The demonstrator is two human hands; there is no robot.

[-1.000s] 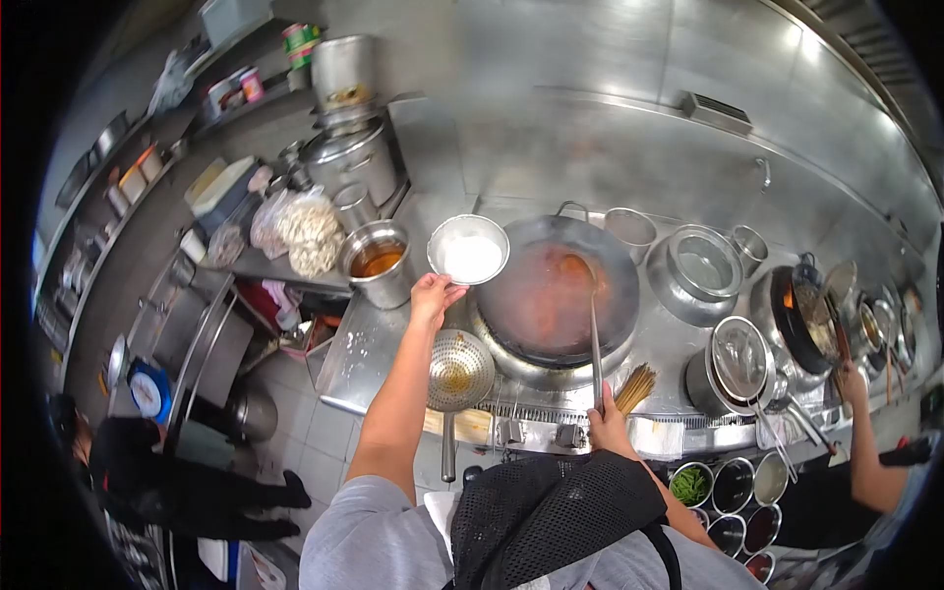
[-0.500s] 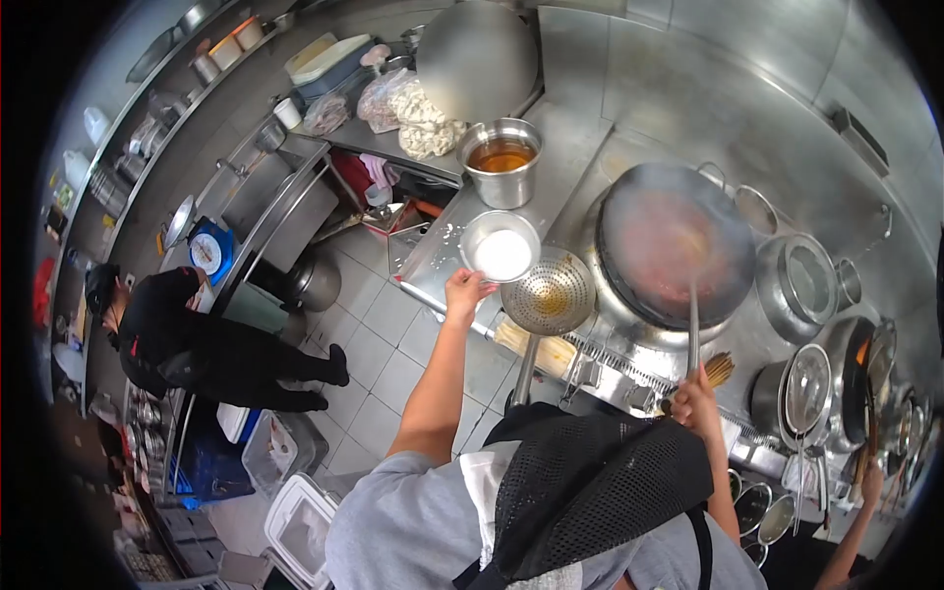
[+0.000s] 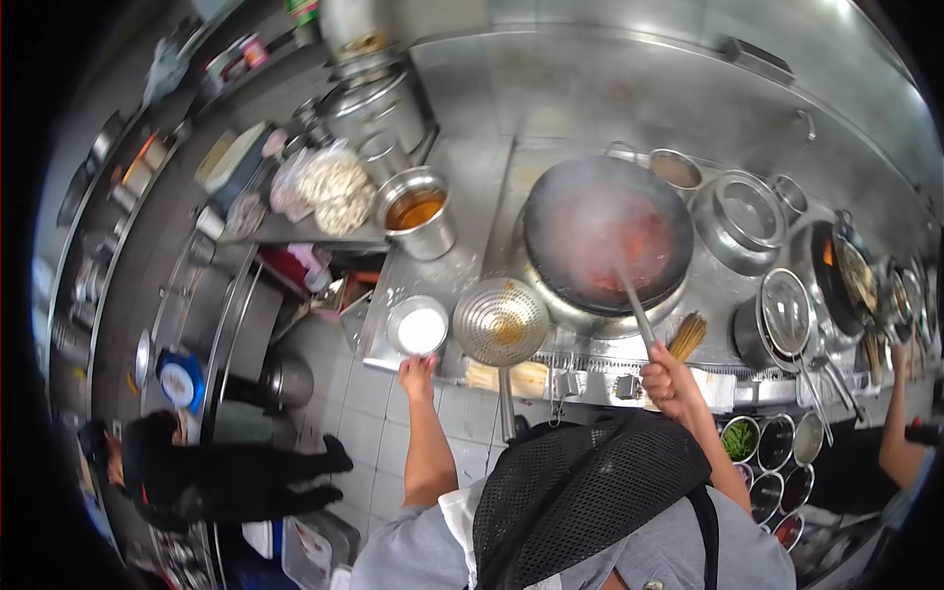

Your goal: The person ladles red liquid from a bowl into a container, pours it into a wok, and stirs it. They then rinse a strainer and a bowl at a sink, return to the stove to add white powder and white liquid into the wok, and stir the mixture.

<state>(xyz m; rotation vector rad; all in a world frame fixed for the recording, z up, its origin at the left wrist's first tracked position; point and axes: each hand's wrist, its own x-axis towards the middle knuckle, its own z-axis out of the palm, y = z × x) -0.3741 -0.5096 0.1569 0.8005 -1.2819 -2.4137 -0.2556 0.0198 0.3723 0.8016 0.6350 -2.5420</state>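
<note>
My left hand (image 3: 417,376) is at the near rim of a small metal bowl (image 3: 395,332) of white powder or grains, fingers closed at its edge. The bowl is by the counter's front-left corner, left of a perforated strainer (image 3: 482,320) with a long handle. My right hand (image 3: 669,379) is wrapped round the handle of a long metal ladle (image 3: 634,300). The ladle's head reaches into a large black wok (image 3: 543,258), hidden by steam and reddish food. Behind the bowl stands a metal pot (image 3: 430,239) of amber liquid.
A bamboo brush (image 3: 687,337) lies right of the wok. Farther right are a pot with a mesh strainer (image 3: 787,310) and several containers (image 3: 739,438). A person in black (image 3: 226,482) stands at the left counter; another person's arm (image 3: 895,428) shows at right.
My left hand has moved the bowl down and left, away from the strainer. The ladle stays in the wok in my right hand. The view has shifted, showing more at right.
</note>
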